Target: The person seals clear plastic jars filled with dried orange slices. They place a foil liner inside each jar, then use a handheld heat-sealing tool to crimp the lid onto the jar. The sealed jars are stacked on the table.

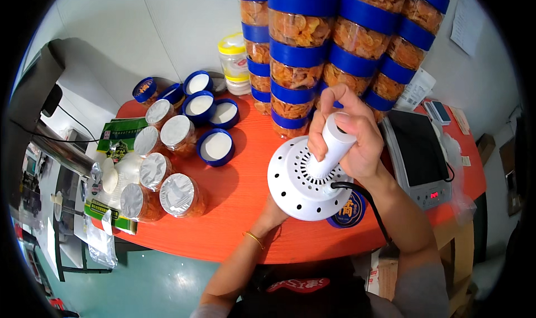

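Observation:
My right hand (356, 129) is wrapped around the upright handle of a white handheld induction sealer (289, 184) with a round, vented head and a black cord. Below the head's left edge shows part of my left hand (275, 211); its fingers, and whatever lies under the head, are hidden. A printed blue lid (347, 213) sits on the table, partly covered by the sealer. To the left stand several clear jars of orange dried slices with foil-covered mouths, among them a front jar (179, 194). Behind them, upturned blue lids (215, 146) show white liners.
Tall stacks of filled, blue-lidded jars (299, 29) rise at the back of the red table (201, 238). A yellow-lidded jar (234, 62) stands beside them. An induction unit (414, 150) with a lit display is at right. Green printed bags (121, 134) lie at left.

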{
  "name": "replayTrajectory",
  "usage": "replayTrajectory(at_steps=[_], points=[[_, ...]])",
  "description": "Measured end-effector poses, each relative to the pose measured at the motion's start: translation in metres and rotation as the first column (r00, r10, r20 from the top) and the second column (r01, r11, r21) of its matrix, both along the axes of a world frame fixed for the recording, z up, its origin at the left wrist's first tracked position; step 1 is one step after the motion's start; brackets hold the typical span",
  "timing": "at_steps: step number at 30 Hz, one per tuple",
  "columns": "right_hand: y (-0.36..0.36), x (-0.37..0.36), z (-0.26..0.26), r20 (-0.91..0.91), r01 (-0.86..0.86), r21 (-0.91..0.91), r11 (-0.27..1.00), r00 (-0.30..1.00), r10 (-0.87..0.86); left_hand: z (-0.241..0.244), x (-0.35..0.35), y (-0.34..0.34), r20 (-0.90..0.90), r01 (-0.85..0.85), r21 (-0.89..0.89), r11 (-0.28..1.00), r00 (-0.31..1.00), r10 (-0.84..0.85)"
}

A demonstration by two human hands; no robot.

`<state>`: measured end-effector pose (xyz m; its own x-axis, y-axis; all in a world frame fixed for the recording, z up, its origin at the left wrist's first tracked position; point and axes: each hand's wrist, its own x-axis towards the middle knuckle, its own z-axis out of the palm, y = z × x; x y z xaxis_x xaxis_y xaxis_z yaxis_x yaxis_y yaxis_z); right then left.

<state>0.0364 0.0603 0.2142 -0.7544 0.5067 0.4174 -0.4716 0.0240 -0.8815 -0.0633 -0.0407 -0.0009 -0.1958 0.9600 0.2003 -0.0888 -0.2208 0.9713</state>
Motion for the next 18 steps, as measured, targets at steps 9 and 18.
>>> replayTrajectory(at_steps=[9,18], points=[[-0.003,-0.001,-0.003,-0.034,0.059,0.108,0.992,0.998,-0.055,0.001,-0.001,-0.002,0.014,-0.017,-0.009,1.000,1.000,0.018],[-0.003,-0.001,-0.001,0.023,0.046,0.032,0.998,0.999,-0.047,0.001,-0.003,-0.009,0.051,-0.009,-0.072,0.997,0.999,0.013]])
